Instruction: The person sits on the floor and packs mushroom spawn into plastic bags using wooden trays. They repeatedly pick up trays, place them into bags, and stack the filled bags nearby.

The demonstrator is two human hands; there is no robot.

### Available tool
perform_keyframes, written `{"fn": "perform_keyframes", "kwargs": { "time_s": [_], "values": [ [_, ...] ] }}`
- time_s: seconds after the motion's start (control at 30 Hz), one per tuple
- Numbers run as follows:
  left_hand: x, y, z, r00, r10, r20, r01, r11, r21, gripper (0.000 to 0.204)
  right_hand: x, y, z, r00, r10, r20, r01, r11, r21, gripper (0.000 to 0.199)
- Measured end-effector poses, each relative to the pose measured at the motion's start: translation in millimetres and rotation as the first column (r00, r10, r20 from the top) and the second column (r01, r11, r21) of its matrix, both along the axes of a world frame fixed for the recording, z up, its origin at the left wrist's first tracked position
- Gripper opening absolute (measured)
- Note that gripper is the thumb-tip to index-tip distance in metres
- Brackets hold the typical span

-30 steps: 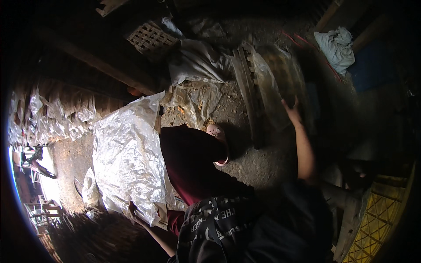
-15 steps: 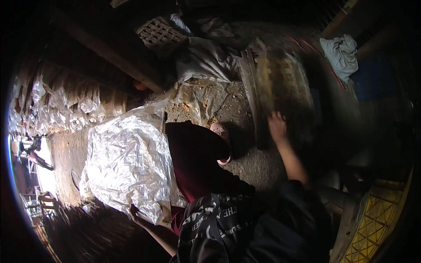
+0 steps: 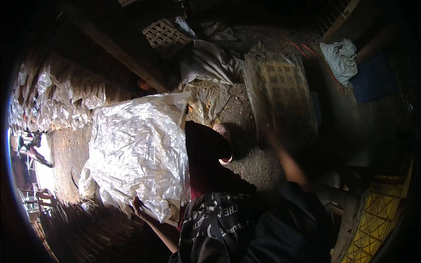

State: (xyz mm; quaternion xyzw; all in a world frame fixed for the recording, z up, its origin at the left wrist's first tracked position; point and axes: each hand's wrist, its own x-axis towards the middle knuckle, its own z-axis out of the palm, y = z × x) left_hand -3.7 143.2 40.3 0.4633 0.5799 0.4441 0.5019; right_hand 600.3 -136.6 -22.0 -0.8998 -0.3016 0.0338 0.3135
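My left hand (image 3: pixel 138 207) grips the near edge of a large shiny clear plastic sheet (image 3: pixel 138 149) that lies spread over the dirt floor at centre left. My right hand (image 3: pixel 272 133) is blurred in mid-air, just in front of a flat woven lattice panel wrapped in plastic (image 3: pixel 283 94); it touches nothing that I can make out, and its fingers are too smeared to read. Between the two arms are my dark red trouser leg (image 3: pixel 206 162) and a pink sandal (image 3: pixel 222 131) on the ground.
A grey sack (image 3: pixel 208 63) and a small lattice crate (image 3: pixel 164 35) lie at the back. A wooden beam (image 3: pixel 114 52) runs diagonally upper left. A pale cloth (image 3: pixel 340 59) lies far right, beside blue material. A yellow grid crate (image 3: pixel 381 219) sits lower right.
My right hand has drawn back from the lattice panel toward me and lower. The plastic sheet has shifted to the right under my left hand's grip.
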Motion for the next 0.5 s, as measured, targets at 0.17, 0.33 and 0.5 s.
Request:
{"fn": "perform_keyframes", "kwargs": {
  "time_s": [0.17, 0.33, 0.5],
  "values": [
    [21.0, 13.0, -4.4, 0.997, -0.061, 0.039, 0.061, 0.998, -0.014, 0.044, 3.4, -29.7, -32.4, 0.983, 0.099, 0.153, -0.059, 0.966, -0.25, 0.056],
    [37.0, 12.2, 3.7, 0.995, -0.071, 0.074, 0.073, 0.997, -0.025, 0.046, -0.6, -26.0, -31.6, 0.873, 0.321, 0.368, -0.064, 0.822, -0.566, 0.055],
    [79.5, 12.7, 29.3, 0.986, -0.111, 0.125, 0.121, 0.99, -0.072, 0.048, -3.4, -22.8, -14.3, 0.901, 0.343, 0.266, -0.093, 0.751, -0.654, 0.058]
  ]
}}
